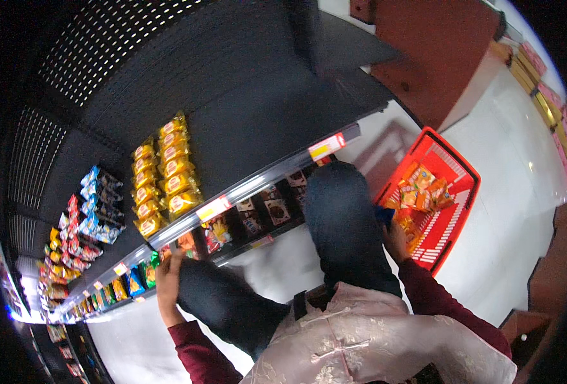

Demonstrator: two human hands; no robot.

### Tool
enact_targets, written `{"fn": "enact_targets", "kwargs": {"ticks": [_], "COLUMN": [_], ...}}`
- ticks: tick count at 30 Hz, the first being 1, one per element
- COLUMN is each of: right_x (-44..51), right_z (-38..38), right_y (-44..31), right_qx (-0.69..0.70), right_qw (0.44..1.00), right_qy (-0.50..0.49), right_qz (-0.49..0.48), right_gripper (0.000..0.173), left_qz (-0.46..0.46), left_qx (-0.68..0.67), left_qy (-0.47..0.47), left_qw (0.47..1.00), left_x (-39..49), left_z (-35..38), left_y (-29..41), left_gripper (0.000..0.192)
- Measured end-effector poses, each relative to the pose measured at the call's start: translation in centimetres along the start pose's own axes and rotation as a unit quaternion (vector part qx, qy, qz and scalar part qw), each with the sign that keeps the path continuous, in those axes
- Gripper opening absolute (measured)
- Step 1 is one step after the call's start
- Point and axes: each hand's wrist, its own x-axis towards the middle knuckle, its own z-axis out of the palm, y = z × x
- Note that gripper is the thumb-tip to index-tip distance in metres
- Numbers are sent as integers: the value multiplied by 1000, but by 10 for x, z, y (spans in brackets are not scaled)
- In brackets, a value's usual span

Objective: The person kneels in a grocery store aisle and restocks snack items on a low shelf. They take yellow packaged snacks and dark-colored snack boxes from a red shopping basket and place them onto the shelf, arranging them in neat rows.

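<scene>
My left hand (169,273) is beside the front edge of the shelf (259,185), by my bent knee, close to a green snack packet (151,269) on the level below. Its fingertips are partly hidden, so what it touches is unclear. My right hand (397,242) reaches the near side of a red plastic shopping basket (473,185), partly behind my other knee. A small dark blue object (385,214) shows at its fingers; whether they grip it is unclear. Orange snack packets (422,192) lie inside the basket.
Two rows of yellow packets (175,168) stand on the black shelf. Blue-and-white packets (98,206) and red packets (74,240) are farther left. Dark boxes (276,211) fill part of the lower level. Pink and gold boxes (547,105) are stacked across the pale floor (499,201).
</scene>
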Motion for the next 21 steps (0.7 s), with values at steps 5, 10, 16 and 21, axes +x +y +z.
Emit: {"fn": "enact_targets", "kwargs": {"ticks": [5, 10, 16, 21], "right_x": [7, 6, 28, 69], "right_z": [-11, -62, -113, -83], "right_y": [2, -27, -101, -89], "right_qx": [173, 413, 553, 622], "right_qw": [983, 899, 832, 773], "right_qy": [33, 63, 46, 55], "right_qz": [53, 130, 19, 109], "right_gripper": [28, 36, 39, 47], "left_qz": [-119, -94, -95, 36], "left_qx": [-374, -420, -445, -442], "left_qy": [-33, -27, -22, -43], "left_qw": [919, 902, 890, 895], "left_x": [1, -15, -21, -23], "left_z": [-2, -3, 0, 24], "left_y": [-47, -55, -67, -76], "left_gripper": [54, 46, 43, 45]}}
